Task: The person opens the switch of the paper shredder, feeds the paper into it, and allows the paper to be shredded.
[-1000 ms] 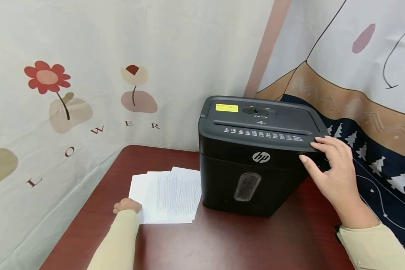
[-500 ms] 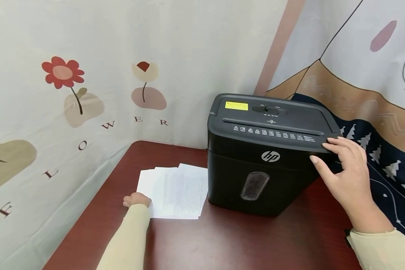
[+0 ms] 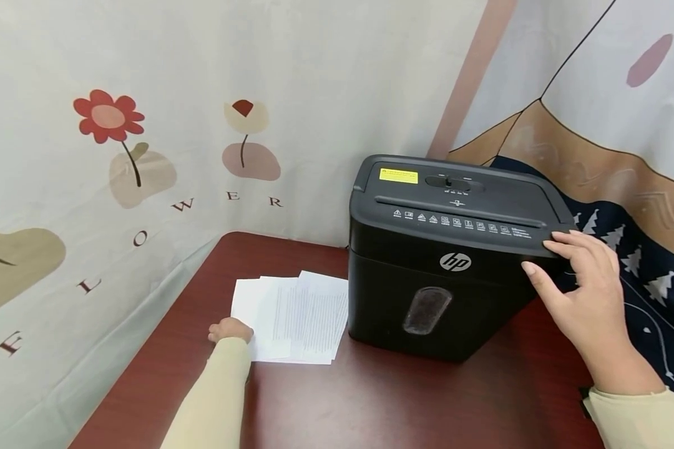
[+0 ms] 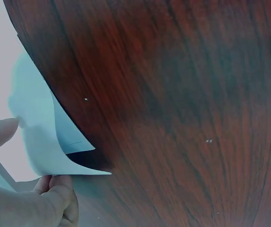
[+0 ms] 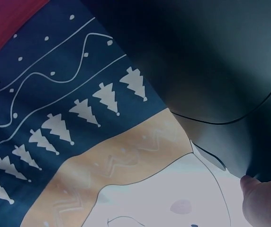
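Observation:
A black HP paper shredder [image 3: 382,293] stands upright on the table, with a slot along its top and a small window in its front. To its left lies a loose fan of printed paper sheets [image 3: 309,318]. At their near left edge, my left hand [image 3: 231,330] pinches a sheet of paper [image 4: 38,127]; the left wrist view has the thumb on top, the fingers beneath, and the sheet's edge bent up. My right hand [image 3: 590,293] rests on the shredder's right front corner, fingers extended on the lid and thumb near the front face. Only part of that hand appears in the right wrist view.
The dark red wooden table [image 3: 404,405] extends in front of the shredder. Behind it hangs a pale curtain [image 3: 326,93] printed with flowers and letters. A navy and tan printed cloth [image 3: 646,262] hangs close on the right side.
The head view has turned slightly left, so everything sits further right in it. My left hand stays at the paper's edge and my right hand stays on the shredder's corner.

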